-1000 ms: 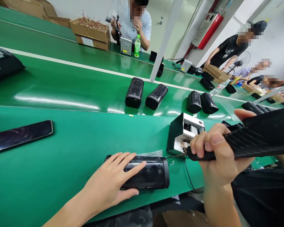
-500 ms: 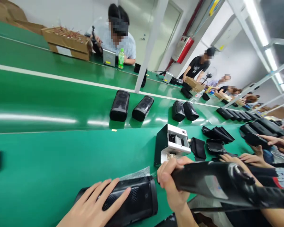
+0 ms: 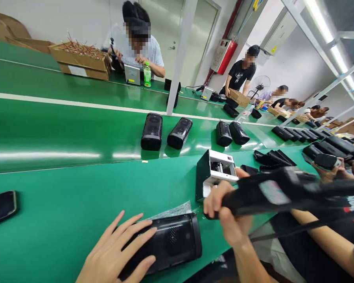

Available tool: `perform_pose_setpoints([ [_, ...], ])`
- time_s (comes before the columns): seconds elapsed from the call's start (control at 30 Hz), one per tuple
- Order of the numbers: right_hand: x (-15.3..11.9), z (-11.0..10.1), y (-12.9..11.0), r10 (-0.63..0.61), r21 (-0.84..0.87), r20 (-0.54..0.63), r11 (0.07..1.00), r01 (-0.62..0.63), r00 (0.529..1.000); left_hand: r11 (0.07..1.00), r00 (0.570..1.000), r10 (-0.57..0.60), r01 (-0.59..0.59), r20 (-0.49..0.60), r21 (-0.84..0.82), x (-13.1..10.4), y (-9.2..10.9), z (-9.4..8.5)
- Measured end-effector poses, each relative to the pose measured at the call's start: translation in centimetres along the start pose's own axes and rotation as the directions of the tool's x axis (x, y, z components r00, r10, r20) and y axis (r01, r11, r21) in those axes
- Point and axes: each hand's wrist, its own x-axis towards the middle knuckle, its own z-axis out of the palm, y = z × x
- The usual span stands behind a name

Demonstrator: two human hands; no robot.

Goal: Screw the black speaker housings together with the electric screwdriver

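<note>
My left hand (image 3: 120, 251) lies with spread fingers on a black speaker-like housing (image 3: 177, 239), which rests on its side on the green bench. Clear plastic film (image 3: 174, 210) sticks out behind the housing. My right hand (image 3: 230, 208) is wrapped round the front end of a black handheld power tool (image 3: 256, 190), raised above the bench to the right of the housing. The tool's tip is blurred, and I cannot make out whether it touches anything. Just beyond my right hand stands a black and white boxy device (image 3: 215, 171).
A phone (image 3: 1, 206) lies at the far left. Black housings (image 3: 152, 131) stand on the strip beyond. Black pouches (image 3: 273, 158) and a co-worker's arm (image 3: 327, 243) are close on the right. A white post (image 3: 179, 59) rises at the back.
My right hand and the tool have moved slightly right and up, away from the housing's end. The fingers of my left hand have spread wider. The co-worker's hands beside the pouches have shifted.
</note>
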Motion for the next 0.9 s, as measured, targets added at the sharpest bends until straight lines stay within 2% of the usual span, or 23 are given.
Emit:
perform_pose_setpoints([
  [0.07, 2.0, -1.4, -2.8, -0.119, -0.024, -0.088, 0.993, 0.117, 0.989, 0.960, 0.979, -0.201, 0.205, 0.036, -0.194, -1.1, -0.3, 0.1],
  [0.1, 3.1, -2.4, -3.8, -0.175, -0.088, -0.133, 0.982, 0.165, 0.975, 0.903, 0.945, -0.320, 0.325, 0.067, -0.281, -1.6, -0.5, 0.2],
  [0.17, 5.1, -4.3, -4.9, -0.224, -0.187, -0.186, 0.964, 0.189, 0.957, 0.723, 0.830, -0.546, 0.534, 0.110, -0.440, -2.2, -0.9, 0.6],
  [0.2, 5.9, -5.1, -4.8, -0.232, -0.222, -0.203, 0.957, 0.186, 0.951, 0.620, 0.765, -0.630, 0.598, 0.132, -0.508, -2.3, -1.1, 0.8],
  [0.27, 7.0, -6.2, -3.6, -0.241, -0.267, -0.245, 0.948, 0.174, 0.939, 0.435, 0.662, -0.725, 0.653, 0.189, -0.620, -2.2, -1.5, 1.2],
  [0.37, 7.3, -6.7, -0.8, -0.253, -0.310, -0.288, 0.937, 0.160, 0.923, 0.264, 0.579, -0.771, 0.669, 0.265, -0.695, -1.9, -1.8, 1.6],
  [0.43, 6.9, -6.6, 0.7, -0.233, -0.330, -0.292, 0.935, 0.131, 0.928, 0.231, 0.565, -0.778, 0.664, 0.274, -0.711, -1.9, -1.8, 1.8],
  [0.5, 6.2, -6.7, 1.3, -0.192, -0.336, -0.284, 0.938, 0.090, 0.940, 0.240, 0.579, -0.774, 0.642, 0.255, -0.728, -1.8, -1.7, 2.0],
  [0.57, 5.6, -6.8, 1.1, -0.121, -0.323, -0.263, 0.946, 0.031, 0.957, 0.252, 0.597, -0.767, 0.616, 0.234, -0.746, -1.8, -1.6, 2.1],
  [0.67, 4.6, -6.3, -0.8, -0.046, -0.288, -0.258, 0.957, -0.032, 0.965, 0.265, 0.623, -0.753, 0.580, 0.211, -0.770, -1.7, -1.4, 2.3],
  [0.77, 4.2, -4.4, -3.7, -0.040, -0.218, -0.234, 0.976, -0.012, 0.971, 0.254, 0.648, -0.732, 0.545, 0.210, -0.799, -1.7, -1.3, 2.6],
  [0.83, 4.3, -2.2, -5.3, -0.046, -0.152, -0.180, 0.988, 0.018, 0.983, 0.261, 0.666, -0.721, 0.519, 0.194, -0.814, -1.7, -1.5, 2.9],
  [0.9, 4.5, 0.3, -5.9, -0.034, -0.082, -0.113, 0.996, 0.025, 0.993, 0.278, 0.681, -0.712, 0.500, 0.174, -0.820, -1.9, -1.6, 3.1],
])
